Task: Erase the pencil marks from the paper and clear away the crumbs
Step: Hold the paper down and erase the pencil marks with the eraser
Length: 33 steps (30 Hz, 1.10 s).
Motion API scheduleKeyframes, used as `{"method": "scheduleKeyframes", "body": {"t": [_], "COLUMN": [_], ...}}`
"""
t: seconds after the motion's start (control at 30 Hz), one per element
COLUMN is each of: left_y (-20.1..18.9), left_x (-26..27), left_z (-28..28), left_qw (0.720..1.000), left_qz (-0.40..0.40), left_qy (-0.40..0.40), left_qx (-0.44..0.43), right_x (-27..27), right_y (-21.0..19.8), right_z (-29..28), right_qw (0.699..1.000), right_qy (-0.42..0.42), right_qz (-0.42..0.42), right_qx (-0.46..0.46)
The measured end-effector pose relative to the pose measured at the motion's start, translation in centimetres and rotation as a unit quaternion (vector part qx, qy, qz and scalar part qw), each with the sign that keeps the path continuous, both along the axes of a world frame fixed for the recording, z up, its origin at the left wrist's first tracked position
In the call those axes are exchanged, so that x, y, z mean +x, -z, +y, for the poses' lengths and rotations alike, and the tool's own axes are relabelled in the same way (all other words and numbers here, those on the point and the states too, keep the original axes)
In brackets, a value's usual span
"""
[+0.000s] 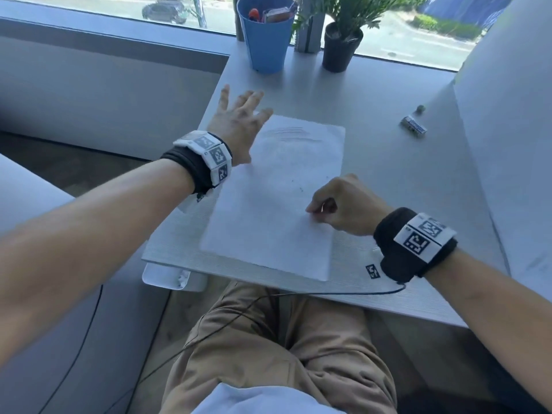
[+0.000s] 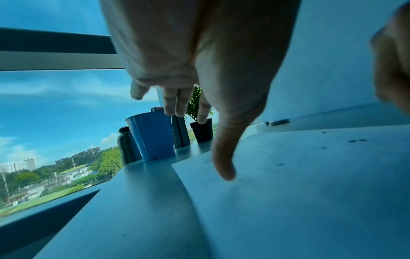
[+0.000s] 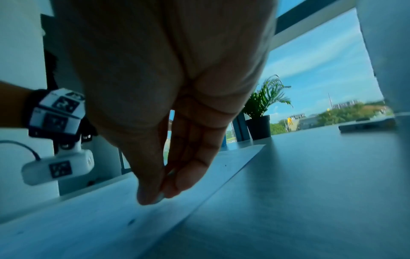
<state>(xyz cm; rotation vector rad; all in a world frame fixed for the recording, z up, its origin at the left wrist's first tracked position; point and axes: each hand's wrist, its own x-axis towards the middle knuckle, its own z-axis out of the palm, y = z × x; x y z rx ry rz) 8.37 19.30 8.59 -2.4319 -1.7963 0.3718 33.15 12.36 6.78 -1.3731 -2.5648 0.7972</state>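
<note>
Nearest the body, the right hand [image 1: 343, 204] rests on the right edge of the paper [image 1: 268, 210], fingers curled in and thumb pressed against the fingertips [image 3: 173, 185] in a pinch (whether a crumb sits between them cannot be told). The sheet lies flat on the grey table [image 1: 388, 180], its near edge close to the table's front. A few dark crumbs [image 1: 300, 188] dot the paper just beyond the right hand. Further out, the left hand [image 1: 239, 121] is spread wide over the sheet's far left corner, fingers straight and splayed, holding nothing; the left wrist view shows its thumb [image 2: 224, 157] pointing down toward the paper. Faint pencil marks [image 1: 286, 132] streak the top of the page beside it. Well off to the right lies an eraser [image 1: 413, 127] with a small grey lump [image 1: 420, 109] just past it. At the window stand a blue cup [image 1: 265, 37] holding assorted stationery and a potted plant [image 1: 342, 46].
</note>
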Motion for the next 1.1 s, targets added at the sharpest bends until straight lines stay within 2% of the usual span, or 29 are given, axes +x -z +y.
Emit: {"method": "scheduleKeyframes", "body": {"t": [0.07, 0.1, 0.17, 0.23, 0.37, 0.47, 0.57, 0.7, 0.83, 0.9, 0.97, 1.0, 1.1], "left_y": [-0.4, -0.5, 0.0, 1.3, 3.6, 3.9, 3.7, 4.2, 4.3, 4.1, 4.1, 4.1, 4.0], "left_x": [1.0, 1.6, 2.8, 3.5, 2.1, 0.5, -0.2, -0.3, -0.3, -0.1, 0.0, 0.1, 0.1], "left_z": [-1.3, -2.3, -4.5, -6.6, -9.1, -9.1, -8.3, -7.2, -6.4, -6.0, -5.8, -5.8, -5.6], "left_qw": [0.998, 0.996, 0.987, 0.978, 0.963, 0.946, 0.942, 0.941, 0.945, 0.948, 0.948, 0.947, 0.946], "left_qz": [-0.047, -0.084, -0.130, -0.140, -0.207, -0.264, -0.261, -0.256, -0.205, -0.181, -0.169, -0.166, -0.166], "left_qy": [-0.017, -0.035, -0.074, -0.090, -0.041, 0.001, 0.033, 0.027, 0.018, 0.022, 0.022, 0.023, 0.024], "left_qx": [0.034, 0.022, -0.056, -0.128, -0.168, -0.191, -0.208, -0.221, -0.253, -0.262, -0.270, -0.273, -0.276], "right_x": [0.3, 0.8, 1.8, 1.9, 1.0, 0.1, -1.6, -3.8, -5.0, -5.8, -6.3, -6.2, -5.4], "right_y": [-0.2, -0.2, 0.0, 0.6, 0.2, -1.0, -1.4, -0.3, 0.0, 0.1, 0.0, 0.0, -0.1], "right_z": [0.9, 1.6, 2.3, 1.8, 0.0, 0.2, 1.1, 2.0, 3.9, 3.1, 1.4, 1.4, 3.7], "right_qw": [0.998, 0.995, 0.993, 0.995, 0.998, 0.998, 0.996, 0.998, 0.996, 0.998, 1.000, 0.999, 0.998], "right_qy": [0.038, 0.068, 0.089, 0.060, 0.026, 0.039, 0.041, 0.022, 0.078, 0.047, -0.026, -0.034, 0.047], "right_qz": [0.031, 0.039, 0.022, -0.012, -0.015, 0.033, 0.065, 0.048, 0.039, 0.029, 0.014, 0.012, 0.036], "right_qx": [0.039, 0.060, 0.075, 0.081, 0.048, 0.047, 0.040, 0.023, 0.034, 0.038, 0.006, -0.002, 0.031]}}
